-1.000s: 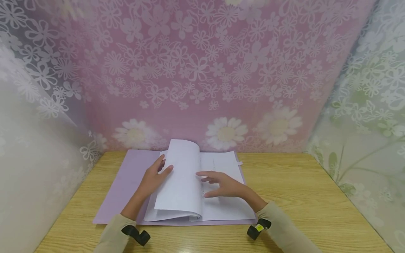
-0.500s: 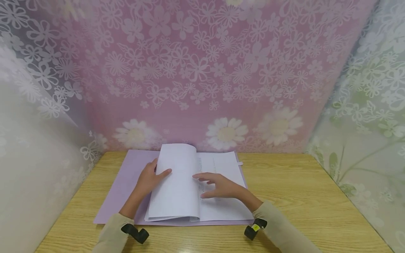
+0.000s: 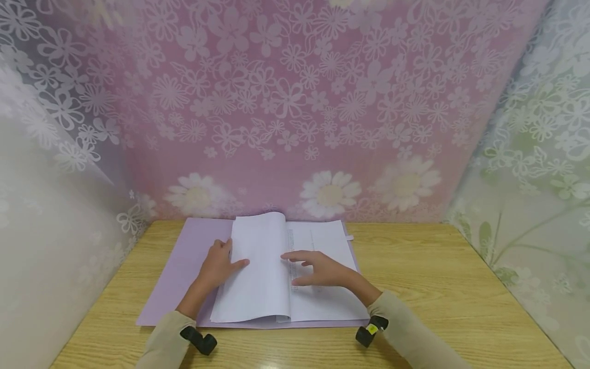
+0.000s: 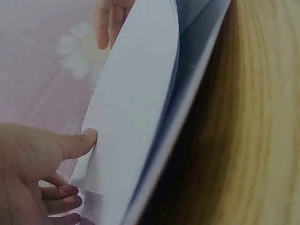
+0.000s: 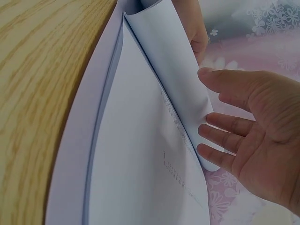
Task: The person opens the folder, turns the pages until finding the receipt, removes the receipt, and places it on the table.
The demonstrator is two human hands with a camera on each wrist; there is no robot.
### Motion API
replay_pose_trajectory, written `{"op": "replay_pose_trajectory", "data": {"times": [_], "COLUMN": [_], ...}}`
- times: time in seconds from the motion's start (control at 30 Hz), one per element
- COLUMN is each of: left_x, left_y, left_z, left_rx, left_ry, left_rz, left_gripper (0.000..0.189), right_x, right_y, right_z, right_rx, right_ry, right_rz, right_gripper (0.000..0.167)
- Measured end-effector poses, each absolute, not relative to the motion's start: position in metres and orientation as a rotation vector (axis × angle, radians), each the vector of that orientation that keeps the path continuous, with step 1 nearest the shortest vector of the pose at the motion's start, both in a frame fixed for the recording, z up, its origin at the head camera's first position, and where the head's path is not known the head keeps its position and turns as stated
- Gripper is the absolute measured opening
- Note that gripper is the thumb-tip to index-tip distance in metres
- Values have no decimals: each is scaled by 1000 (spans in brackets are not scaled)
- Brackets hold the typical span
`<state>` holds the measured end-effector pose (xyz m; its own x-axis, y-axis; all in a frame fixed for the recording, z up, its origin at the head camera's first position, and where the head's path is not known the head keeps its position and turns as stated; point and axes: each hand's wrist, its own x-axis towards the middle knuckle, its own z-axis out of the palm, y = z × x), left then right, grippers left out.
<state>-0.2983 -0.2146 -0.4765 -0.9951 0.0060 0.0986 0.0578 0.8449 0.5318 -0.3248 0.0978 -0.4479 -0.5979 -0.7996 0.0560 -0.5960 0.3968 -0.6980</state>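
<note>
A lilac folder (image 3: 170, 274) lies opened on the table with white sheets of paper inside. The turned sheets (image 3: 258, 261) curve over from the fold onto the left side. My left hand (image 3: 216, 264) is at their left edge: the thumb lies on top of the paper (image 4: 124, 93) and the index finger passes behind the edge. On the right side lies a sheet with small print (image 3: 329, 305). Above it is my right hand (image 3: 322, 269), fingers extended and slightly spread, fingertips right at the curved fold (image 5: 173, 61). Nothing is held in it.
The wooden table (image 3: 410, 287) extends on both sides of the folder. Behind the folder stands a pink flowered backdrop (image 3: 258, 174), close to its far edge. A small white tab (image 3: 349, 238) sticks out at the folder's right edge.
The turned sheets have come down from raised to lying flatter on the left. My left hand moved left and lower with them; my right hand shifted slightly left.
</note>
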Motion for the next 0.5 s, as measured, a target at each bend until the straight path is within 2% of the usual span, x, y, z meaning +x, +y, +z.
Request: {"op": "replay_pose_trajectory", "data": {"times": [0.33,0.5], "left_x": [-296,-294], "left_y": [-213,-214], "left_z": [-483,-483], "left_rx": [-211,-289], "left_ry": [-3013,-3061], "left_rz": [-684,-703], "left_gripper": [66,66], "right_x": [-326,-325], "right_y": [98,98], "right_z": [-450,-449], "right_rx": [-1216,-1215], "right_ry": [2387,2389], "right_rz": [-972,-956], "right_gripper": [62,61]}}
